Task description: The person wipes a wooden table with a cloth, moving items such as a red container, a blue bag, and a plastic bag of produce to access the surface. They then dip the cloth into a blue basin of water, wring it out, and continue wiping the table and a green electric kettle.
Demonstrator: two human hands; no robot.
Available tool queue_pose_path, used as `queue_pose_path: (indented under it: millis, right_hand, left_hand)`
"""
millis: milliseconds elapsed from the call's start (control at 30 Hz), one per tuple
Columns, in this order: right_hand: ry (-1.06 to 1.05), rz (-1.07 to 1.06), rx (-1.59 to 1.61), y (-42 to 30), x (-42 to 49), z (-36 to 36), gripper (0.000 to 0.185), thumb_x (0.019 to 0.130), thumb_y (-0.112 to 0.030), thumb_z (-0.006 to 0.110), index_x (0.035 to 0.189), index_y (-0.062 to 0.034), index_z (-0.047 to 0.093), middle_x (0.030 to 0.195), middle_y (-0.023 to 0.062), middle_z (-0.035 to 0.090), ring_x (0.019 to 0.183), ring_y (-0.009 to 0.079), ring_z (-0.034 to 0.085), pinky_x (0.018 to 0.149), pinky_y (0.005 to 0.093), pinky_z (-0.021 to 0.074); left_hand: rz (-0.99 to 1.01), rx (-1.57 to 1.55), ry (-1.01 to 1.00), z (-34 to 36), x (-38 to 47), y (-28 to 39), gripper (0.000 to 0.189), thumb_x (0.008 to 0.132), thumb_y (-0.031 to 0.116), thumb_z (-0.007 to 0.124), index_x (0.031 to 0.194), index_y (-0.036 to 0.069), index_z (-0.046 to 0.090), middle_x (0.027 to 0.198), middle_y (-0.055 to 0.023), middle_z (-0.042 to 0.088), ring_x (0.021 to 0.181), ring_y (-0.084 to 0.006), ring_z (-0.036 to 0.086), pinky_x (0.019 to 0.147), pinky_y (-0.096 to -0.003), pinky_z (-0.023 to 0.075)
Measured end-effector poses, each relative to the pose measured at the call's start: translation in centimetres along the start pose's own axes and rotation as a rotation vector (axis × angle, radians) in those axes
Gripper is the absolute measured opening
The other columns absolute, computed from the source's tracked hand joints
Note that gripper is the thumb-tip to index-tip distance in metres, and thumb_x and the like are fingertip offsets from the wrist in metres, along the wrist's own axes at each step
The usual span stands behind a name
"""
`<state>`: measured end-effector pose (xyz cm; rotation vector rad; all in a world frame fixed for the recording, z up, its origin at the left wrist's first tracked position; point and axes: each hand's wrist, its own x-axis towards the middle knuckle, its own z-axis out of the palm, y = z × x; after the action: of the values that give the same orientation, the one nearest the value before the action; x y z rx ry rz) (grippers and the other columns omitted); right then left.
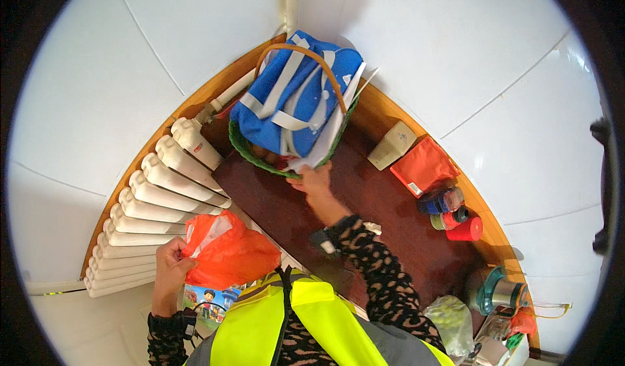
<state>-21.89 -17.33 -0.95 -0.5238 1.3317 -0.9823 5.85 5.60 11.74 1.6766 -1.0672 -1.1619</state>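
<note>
My left hand (173,263) grips a crumpled orange-red plastic bag (234,254) with a whitish patch, in front of the radiator. My right hand (315,183) is closed at the near rim of a green-edged basket (256,163) with a brown arched handle (312,53); its fingertips are partly hidden there. Inside the basket sits a blue bag (266,88) with white straps. White sheet material (324,139) lies along its right side, reaching down to my right hand. What lies under the blue bag is mostly hidden.
A dark red tabletop (273,205) carries the basket. Along its right edge stand a beige container (393,144), a red packet (425,166), jars and a red cylinder (466,229). Nearer are a clear bag of green items (449,322) and a steel-and-teal vessel (503,293). A white radiator (151,195) lines the left wall.
</note>
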Motion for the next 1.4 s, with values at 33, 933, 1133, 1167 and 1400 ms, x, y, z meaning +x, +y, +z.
queue_pose_path:
  millis: [33,933,1133,1167,1400]
  right_hand:
    - [-0.045,0.013,-0.010,-0.6,0.4,-2.0,0.061,0.093,-0.004,0.049,0.141,-0.0140,0.012,0.117,0.0253,0.058,0.071,0.0360,0.071,0.056,0.0421,0.0605]
    - [-0.380,0.028,0.343,8.5,0.3,-4.3,0.064,0.087,0.002,0.067,0.143,-0.0074,0.037,0.124,0.0156,0.062,0.116,0.0314,0.060,0.096,0.0431,0.0514]
    - [-0.326,-0.131,0.392,6.3,3.2,-7.0,0.056,0.080,0.015,0.063,0.132,0.0002,0.048,0.125,0.0169,0.060,0.112,0.0335,0.063,0.096,0.0432,0.0538]
    - [-0.358,-0.137,0.439,5.8,3.6,-7.8,0.058,0.079,0.016,0.063,0.133,0.0013,0.047,0.125,0.0173,0.060,0.111,0.0336,0.063,0.096,0.0436,0.0541]
    - [-0.304,-0.164,0.306,2.8,6.3,-11.5,0.055,0.081,0.006,0.068,0.132,-0.0004,0.049,0.123,0.0175,0.062,0.112,0.0352,0.063,0.093,0.0437,0.0548]
  left_hand:
    - [0.002,-0.001,0.005,-0.1,0.0,-0.1,0.019,0.067,-0.013,0.059,0.076,0.003,0.054,0.077,0.0023,0.057,0.072,-0.0052,0.053,0.064,-0.0218,0.0438]
    - [0.147,0.057,-0.075,-1.1,2.0,7.8,0.019,0.068,-0.015,0.057,0.078,0.000,0.053,0.084,0.0001,0.053,0.078,-0.0066,0.048,0.069,-0.0210,0.0396]
    - [0.267,0.281,-0.080,-0.1,7.2,11.7,0.016,0.067,-0.007,0.061,0.080,-0.001,0.055,0.075,-0.0023,0.054,0.074,-0.0074,0.050,0.066,-0.0228,0.0400]
    - [0.270,0.399,-0.061,0.1,8.4,12.2,0.016,0.067,-0.005,0.062,0.081,-0.001,0.056,0.073,-0.0035,0.054,0.073,-0.0079,0.050,0.065,-0.0236,0.0402]
    - [0.627,0.493,-0.165,5.0,20.1,12.9,0.022,0.065,0.000,0.059,0.087,-0.003,0.057,0.068,-0.0137,0.049,0.066,-0.0176,0.051,0.060,-0.0358,0.0403]
